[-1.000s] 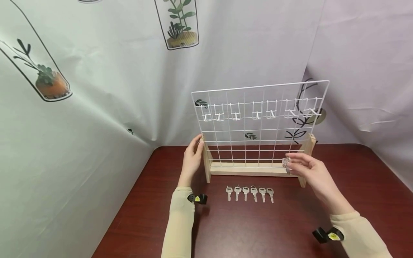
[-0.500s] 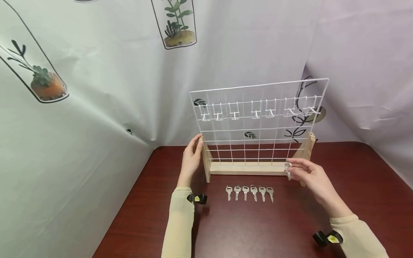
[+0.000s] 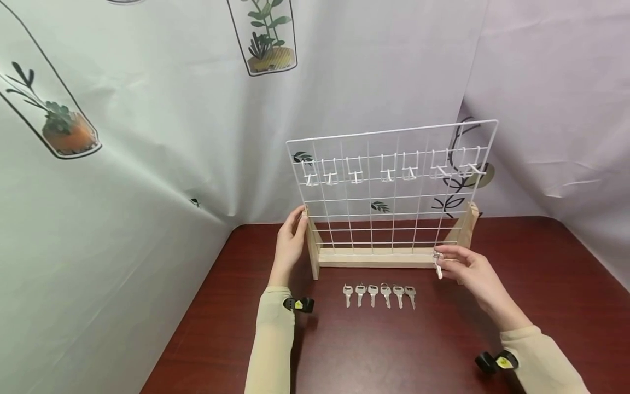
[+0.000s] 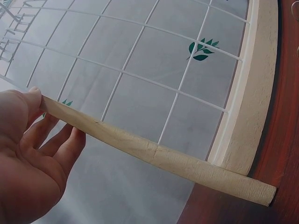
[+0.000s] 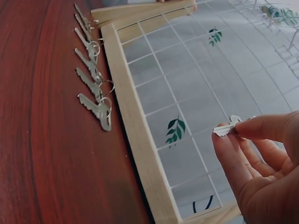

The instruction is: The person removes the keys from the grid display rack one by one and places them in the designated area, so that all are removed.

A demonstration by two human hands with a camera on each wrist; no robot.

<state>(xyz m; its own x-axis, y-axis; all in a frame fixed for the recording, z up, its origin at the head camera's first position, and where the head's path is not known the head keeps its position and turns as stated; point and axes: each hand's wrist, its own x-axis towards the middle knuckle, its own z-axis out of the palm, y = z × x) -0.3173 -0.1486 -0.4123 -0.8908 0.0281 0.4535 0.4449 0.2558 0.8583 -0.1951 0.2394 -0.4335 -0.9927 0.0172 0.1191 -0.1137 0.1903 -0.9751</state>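
Note:
A white wire grid rack stands in a wooden frame, with several white hooks along its upper part. My left hand grips the top of the frame's left wooden side post, thumb on one side and fingers on the other. Before the grid's lower right corner, my right hand pinches a silver key between thumb and fingers. In the head view that key hangs blade down. Several other keys, some with visible rings, lie in a row in front of the frame.
The rack stands on a dark red-brown table. A pale curtain printed with plants hangs behind and to the left. Near the right hand is the frame's right side post. Black cameras sit at both wrists.
My right hand has moved slightly down with the key, which has turned so its blade points downward. The left hand keeps its grip on the post. The head view has shifted a little.

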